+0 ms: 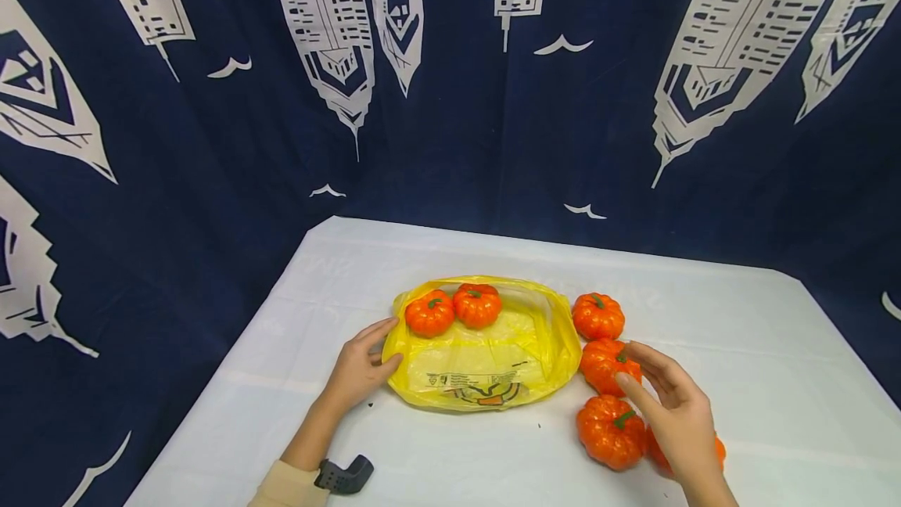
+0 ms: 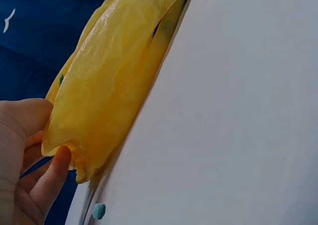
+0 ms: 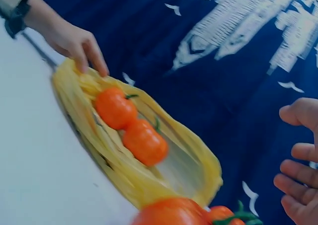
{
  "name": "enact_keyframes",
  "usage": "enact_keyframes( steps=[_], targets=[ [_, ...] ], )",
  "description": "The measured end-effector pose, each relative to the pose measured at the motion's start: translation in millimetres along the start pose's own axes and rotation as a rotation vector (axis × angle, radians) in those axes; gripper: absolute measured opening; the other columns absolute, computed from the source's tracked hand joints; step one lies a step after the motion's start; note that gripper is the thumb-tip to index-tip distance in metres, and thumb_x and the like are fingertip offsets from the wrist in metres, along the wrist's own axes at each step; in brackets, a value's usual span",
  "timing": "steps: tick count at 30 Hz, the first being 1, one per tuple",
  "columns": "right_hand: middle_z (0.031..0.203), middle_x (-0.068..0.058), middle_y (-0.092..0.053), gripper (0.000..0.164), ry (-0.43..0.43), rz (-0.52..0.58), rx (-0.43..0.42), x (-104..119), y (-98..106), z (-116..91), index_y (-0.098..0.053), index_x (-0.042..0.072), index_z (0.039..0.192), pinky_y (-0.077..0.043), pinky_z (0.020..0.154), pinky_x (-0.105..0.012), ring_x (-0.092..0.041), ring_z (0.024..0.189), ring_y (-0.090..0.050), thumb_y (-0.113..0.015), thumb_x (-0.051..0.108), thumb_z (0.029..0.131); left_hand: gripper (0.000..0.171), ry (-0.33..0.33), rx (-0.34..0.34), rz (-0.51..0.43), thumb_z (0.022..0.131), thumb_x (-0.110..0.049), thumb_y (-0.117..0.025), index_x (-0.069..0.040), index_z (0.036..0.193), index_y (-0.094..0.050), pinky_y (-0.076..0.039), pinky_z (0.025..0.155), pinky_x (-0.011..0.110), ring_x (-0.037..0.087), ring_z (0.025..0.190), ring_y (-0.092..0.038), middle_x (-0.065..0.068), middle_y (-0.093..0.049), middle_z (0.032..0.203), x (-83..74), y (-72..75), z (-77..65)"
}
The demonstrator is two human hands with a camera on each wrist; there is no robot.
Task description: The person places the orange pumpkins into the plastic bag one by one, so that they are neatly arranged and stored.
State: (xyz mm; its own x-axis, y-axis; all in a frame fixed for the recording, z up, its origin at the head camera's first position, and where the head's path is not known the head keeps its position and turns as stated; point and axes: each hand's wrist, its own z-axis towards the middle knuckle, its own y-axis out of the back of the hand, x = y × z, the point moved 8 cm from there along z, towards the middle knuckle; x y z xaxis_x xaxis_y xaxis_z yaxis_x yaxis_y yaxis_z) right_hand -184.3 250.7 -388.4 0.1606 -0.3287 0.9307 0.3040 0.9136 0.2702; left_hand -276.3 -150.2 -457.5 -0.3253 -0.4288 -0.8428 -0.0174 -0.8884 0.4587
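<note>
A yellow plastic bag (image 1: 486,396) lies with its wide mouth facing up and two small orange pumpkins (image 1: 430,313) inside at its far left. My left hand (image 1: 362,366) holds the bag's left end; in the left wrist view its thumb and a fingertip (image 2: 60,158) are against the crumpled plastic. To the bag's right, my right hand (image 1: 669,405) hovers with thumb and fingers apart beside a pumpkin (image 1: 604,366). Another pumpkin (image 1: 598,316) sits behind that one, and a larger one (image 1: 609,432) in front. A further pumpkin (image 1: 719,451) is mostly hidden by the right hand.
Under everything is a white-covered table (image 1: 296,382). A dark blue curtain (image 1: 486,124) with white building and bird prints hangs behind it and along its sides. My left wrist wears a dark strap (image 1: 343,476).
</note>
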Motion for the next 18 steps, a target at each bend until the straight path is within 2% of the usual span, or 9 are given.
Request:
enact_keyframes(
  steps=[3,9,14,18],
  targets=[
    [0.127,0.005,-0.061,0.045,-0.004,0.038,-0.029,-5,15,-2,-0.055,0.001,0.134,-0.041,0.097,-0.007,-0.001,0.119,-0.052,-0.067,0.004,0.091,0.058,0.000,0.002,-0.002,0.083,0.000,-0.073,-0.001,0.138,-0.053,-0.059,0.079,0.026,0.034,0.106,-0.065,0.020,-0.048,0.141,-0.2,-0.4,0.0],
    [0.125,0.011,-0.060,0.049,-0.002,-0.051,-0.080,-14,44,-5,-0.052,0.006,0.138,-0.042,0.091,-0.003,0.003,0.115,-0.052,-0.067,0.006,0.092,0.058,0.003,0.001,0.003,0.083,0.001,-0.073,-0.001,0.138,-0.053,-0.059,0.079,0.026,0.034,0.107,-0.064,0.020,-0.048,0.141,-0.8,-0.7,-0.2],
    [0.125,0.013,-0.059,0.050,-0.005,0.026,-0.103,-25,63,-9,-0.050,0.003,0.140,-0.034,0.102,-0.005,0.003,0.119,-0.048,-0.065,0.000,0.092,0.058,0.017,0.000,-0.002,0.083,0.001,-0.073,-0.001,0.138,-0.053,-0.058,0.079,0.026,0.034,0.108,-0.064,0.020,-0.047,0.142,-0.7,-0.4,-0.6],
    [0.125,0.019,-0.057,0.051,-0.012,-0.053,-0.107,-38,74,-12,-0.049,0.005,0.142,-0.023,0.110,-0.008,0.003,0.124,-0.044,-0.064,0.002,0.093,0.059,0.013,0.004,-0.011,0.083,0.002,-0.073,0.000,0.138,-0.053,-0.059,0.078,0.026,0.035,0.105,-0.065,0.020,-0.047,0.142,-2.4,-0.3,-0.5]
  ],
)
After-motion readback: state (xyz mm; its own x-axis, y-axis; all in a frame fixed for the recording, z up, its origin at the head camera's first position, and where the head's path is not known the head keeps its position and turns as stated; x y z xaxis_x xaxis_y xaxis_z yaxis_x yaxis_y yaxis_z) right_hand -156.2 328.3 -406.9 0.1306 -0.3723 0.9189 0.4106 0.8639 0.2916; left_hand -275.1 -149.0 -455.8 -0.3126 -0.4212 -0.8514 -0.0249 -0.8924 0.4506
